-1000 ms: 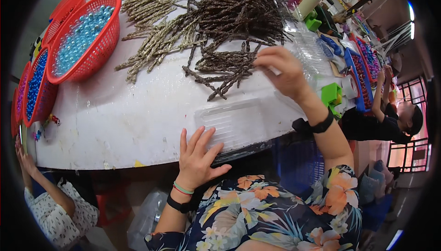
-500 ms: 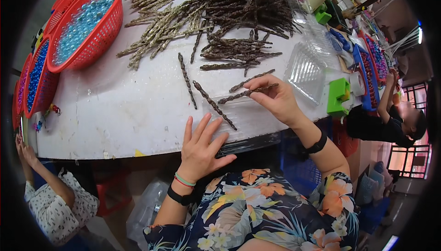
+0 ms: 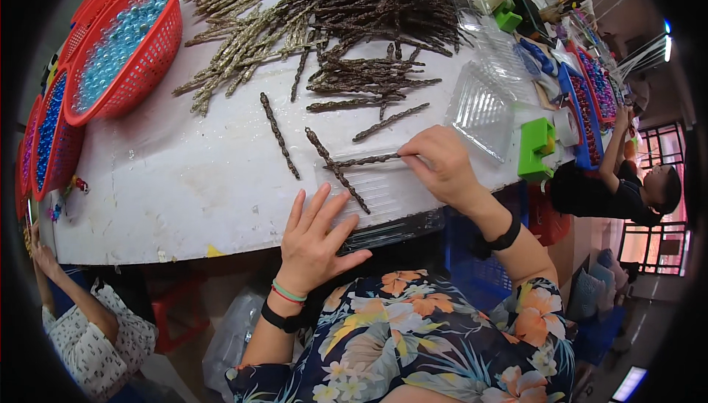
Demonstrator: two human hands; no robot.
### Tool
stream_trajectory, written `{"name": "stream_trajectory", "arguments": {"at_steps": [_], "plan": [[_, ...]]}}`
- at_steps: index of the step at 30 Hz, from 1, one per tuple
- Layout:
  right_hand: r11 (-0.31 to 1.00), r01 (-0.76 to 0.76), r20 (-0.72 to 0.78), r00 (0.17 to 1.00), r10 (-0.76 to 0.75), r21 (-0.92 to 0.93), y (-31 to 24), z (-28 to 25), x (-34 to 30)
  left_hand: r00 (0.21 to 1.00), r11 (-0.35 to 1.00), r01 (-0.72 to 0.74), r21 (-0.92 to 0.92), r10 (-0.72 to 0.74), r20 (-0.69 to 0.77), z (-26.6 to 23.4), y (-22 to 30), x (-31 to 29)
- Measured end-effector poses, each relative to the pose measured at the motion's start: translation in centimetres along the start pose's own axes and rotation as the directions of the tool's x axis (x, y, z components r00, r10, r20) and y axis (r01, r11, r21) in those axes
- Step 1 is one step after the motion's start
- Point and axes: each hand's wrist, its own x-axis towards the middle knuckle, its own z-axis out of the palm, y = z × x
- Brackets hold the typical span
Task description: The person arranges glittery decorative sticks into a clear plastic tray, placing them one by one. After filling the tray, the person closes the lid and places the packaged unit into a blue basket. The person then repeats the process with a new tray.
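Observation:
Between the thumb and fingers of my right hand (image 3: 439, 167) is the right end of a dark brown twisted stick (image 3: 365, 160). Its left end meets another dark twisted stick (image 3: 339, 174), which slants over a ribbed clear plastic tray (image 3: 391, 185) near the table's front edge. My left hand (image 3: 317, 233) rests at that edge, fingers spread, holding nothing, its fingertips close to the slanting stick's lower end. A third stick (image 3: 280, 136) lies apart on the left, and one more (image 3: 391, 122) lies just beyond the held one.
A big heap of dark sticks (image 3: 383, 8) and paler gold sticks (image 3: 251, 42) covers the far table. Red baskets of beads (image 3: 122, 56) stand at left. To the right are a clear plastic lid (image 3: 483, 112), a green tape dispenser (image 3: 536, 148) and a blue bead tray (image 3: 579, 119). Two people work nearby.
My right hand has drawn the held stick slightly nearer and turned, now gripping its right end. The stick's left end has come against the slanting stick. My left hand stays spread.

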Motion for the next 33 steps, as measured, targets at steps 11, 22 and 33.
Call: {"name": "stream_trajectory", "arguments": {"at_steps": [11, 22, 33], "plan": [[0.982, 0.029, 0.04, 0.999, -0.022, -0.189, 0.0, 2.1, 0.2, 0.999, 0.998, -0.036, -0.049, 0.034, -0.038, -0.1, -0.2, 0.3], [0.953, 0.137, 0.071, 0.99, -0.122, -0.27, -1.3, 0.9, 1.5, 0.998, 0.996, -0.024, -0.09, 0.019, -0.052, -0.1, -0.2, 0.3], [0.986, 0.144, 0.085, 0.987, -0.136, -0.089, -2.9, 2.4, 1.3, 0.998, 0.993, -0.022, -0.113, 0.015, -0.067, -0.1, -0.3, 0.1]]}}
